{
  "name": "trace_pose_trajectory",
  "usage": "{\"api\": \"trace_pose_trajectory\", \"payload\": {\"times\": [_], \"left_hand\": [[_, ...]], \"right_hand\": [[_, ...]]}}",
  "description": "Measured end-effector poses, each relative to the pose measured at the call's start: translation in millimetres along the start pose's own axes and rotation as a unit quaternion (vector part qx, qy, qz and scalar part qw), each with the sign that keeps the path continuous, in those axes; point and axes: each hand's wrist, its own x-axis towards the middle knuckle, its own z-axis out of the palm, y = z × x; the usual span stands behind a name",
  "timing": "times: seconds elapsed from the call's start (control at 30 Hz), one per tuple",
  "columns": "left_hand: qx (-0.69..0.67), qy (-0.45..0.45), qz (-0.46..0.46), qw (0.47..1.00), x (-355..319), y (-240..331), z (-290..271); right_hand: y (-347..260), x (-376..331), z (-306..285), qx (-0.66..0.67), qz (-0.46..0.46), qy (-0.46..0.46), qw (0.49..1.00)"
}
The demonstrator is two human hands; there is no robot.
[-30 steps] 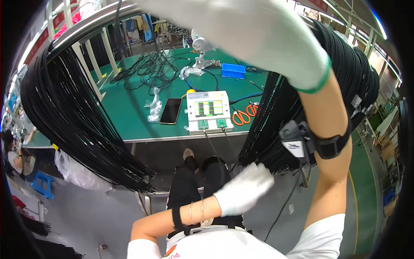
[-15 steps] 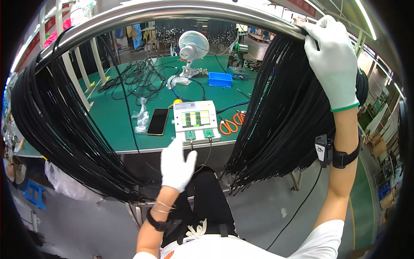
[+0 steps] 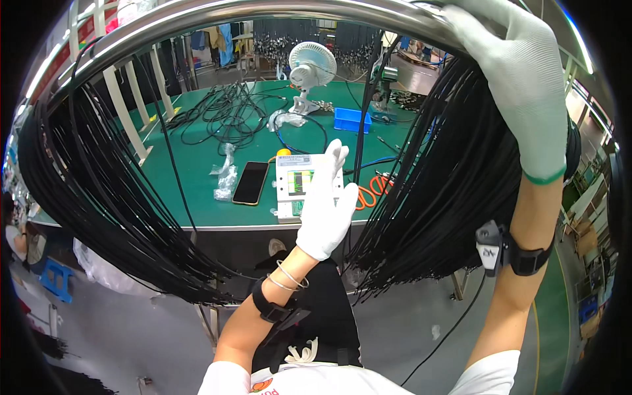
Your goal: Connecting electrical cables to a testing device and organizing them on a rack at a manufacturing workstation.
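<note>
My right hand point(image 3: 520, 85), in a white glove, reaches up and rests over the shiny metal rail point(image 3: 263, 13) at the top right, on top of a thick bundle of black cables point(image 3: 447, 197) that hangs from it. My left hand point(image 3: 326, 204), also gloved, is raised in the middle with its fingers straight and apart, holding nothing, just left of that bundle. A second mass of black cables point(image 3: 99, 191) hangs from the rail on the left.
A green workbench point(image 3: 197, 171) lies beyond, with a white tester box point(image 3: 296, 184), a black phone point(image 3: 251, 183), orange scissors point(image 3: 372, 191), a blue tray point(image 3: 352, 120), a small white fan point(image 3: 309, 72) and loose black wires point(image 3: 224, 112). Grey floor lies below.
My left hand has risen from my lap up to the gap between the cable bundles. The right hand has stayed on the rail while the view tilted down.
</note>
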Motion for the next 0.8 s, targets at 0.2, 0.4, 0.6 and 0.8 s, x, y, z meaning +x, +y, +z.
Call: {"api": "trace_pose_trajectory", "payload": {"times": [0.2, 0.4, 0.6, 0.8], "left_hand": [[-0.099, -0.006, -0.078, 0.992, 4.2, 11.7, -15.8], [0.091, -0.071, -0.119, 0.986, -36.5, -25.9, -31.0], [0.248, 0.094, -0.246, 0.932, -88.8, -81.8, -84.0], [-0.251, 0.103, -0.515, 0.813, -73.0, -120.0, -81.0]], "right_hand": [[-18.4, -20.4, 18.0, 0.341, 0.218, -0.1, 0.909], [-64.7, -137.5, 107.0, 0.603, 0.298, -0.019, 0.739], [-44.7, -330.4, 132.5, 0.468, 0.573, -0.277, 0.613], [-61.6, -359.8, 164.3, 0.525, 0.65, -0.306, 0.457]]}}
